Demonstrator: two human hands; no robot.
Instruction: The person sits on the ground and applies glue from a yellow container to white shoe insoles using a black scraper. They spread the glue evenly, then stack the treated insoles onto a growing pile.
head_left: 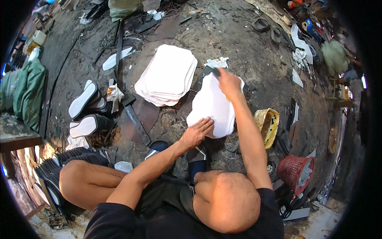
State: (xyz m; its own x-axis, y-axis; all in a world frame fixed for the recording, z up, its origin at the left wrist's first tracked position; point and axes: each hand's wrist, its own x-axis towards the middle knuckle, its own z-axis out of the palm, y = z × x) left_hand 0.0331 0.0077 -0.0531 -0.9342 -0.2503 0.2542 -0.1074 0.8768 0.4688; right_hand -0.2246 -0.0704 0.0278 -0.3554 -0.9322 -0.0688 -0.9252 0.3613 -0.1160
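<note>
A stack of white sheets with wavy, cut edges (pixel 211 105) lies on the ground in front of me. My left hand (pixel 197 132) rests flat on its near left part, fingers stretched out. At the far right edge of the same stack, my right hand (pixel 230 83) is closed around a small dark tool (pixel 216 72), pressed to or just above the top sheet; its exact kind is blurred. Left of it sits a second, taller pile of white rounded sheets (pixel 169 71), touched by neither hand.
A yellow tub (pixel 270 122) and a red plastic basket (pixel 292 172) stand at my right. Dark slippers with pale soles (pixel 85 99) lie at left, near a flat metal bar (pixel 137 124). Rows of black soles (pixel 51 171) are beside my knee. Scraps litter the ground.
</note>
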